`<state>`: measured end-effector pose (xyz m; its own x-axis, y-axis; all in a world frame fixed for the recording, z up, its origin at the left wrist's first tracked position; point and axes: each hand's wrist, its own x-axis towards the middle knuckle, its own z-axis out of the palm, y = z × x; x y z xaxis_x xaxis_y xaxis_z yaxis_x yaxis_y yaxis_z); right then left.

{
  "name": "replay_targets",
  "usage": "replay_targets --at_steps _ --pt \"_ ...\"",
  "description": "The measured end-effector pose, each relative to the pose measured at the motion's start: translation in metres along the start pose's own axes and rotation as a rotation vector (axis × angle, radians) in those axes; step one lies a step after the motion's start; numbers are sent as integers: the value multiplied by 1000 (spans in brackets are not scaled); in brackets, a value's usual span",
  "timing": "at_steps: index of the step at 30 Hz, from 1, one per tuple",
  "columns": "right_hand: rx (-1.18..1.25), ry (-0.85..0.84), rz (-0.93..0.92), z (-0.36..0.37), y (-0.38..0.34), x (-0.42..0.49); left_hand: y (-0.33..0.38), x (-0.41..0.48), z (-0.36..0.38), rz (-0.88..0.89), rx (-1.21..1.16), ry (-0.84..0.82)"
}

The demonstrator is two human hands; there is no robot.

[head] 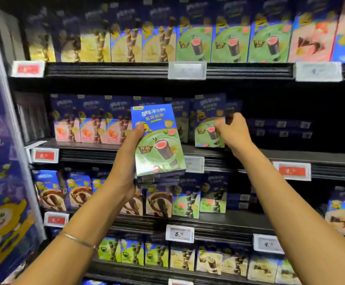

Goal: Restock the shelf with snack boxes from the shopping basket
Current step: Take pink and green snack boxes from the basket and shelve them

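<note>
- retail shop, snack aisle; black shelves stacked in several tiers
- snack boxes faced out in rows; many identical, grouped by flavour
- price tags clipped to shelf edges; some are red labels; one reads "5."
- branded promo display at left

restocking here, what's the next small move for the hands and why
Probably release the right hand from the green box it grips: it seems to stand on the shelf already, and the left hand holds a stack waiting for the dark gap beside it.
</note>
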<state>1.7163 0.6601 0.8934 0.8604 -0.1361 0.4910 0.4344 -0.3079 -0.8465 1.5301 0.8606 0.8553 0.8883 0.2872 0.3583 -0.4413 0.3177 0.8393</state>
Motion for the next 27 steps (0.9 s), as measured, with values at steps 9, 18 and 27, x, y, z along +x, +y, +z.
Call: replay_targets --at_steps 9,18,27 --pt "-382 78 -73 14 13 14 -7 17 6 -23 26 -18" --pt "-434 129 -31 24 11 22 -10 23 6 -68 45 -72" --pt "-462 149 -70 34 12 25 -12 28 1 -62 13 -106"
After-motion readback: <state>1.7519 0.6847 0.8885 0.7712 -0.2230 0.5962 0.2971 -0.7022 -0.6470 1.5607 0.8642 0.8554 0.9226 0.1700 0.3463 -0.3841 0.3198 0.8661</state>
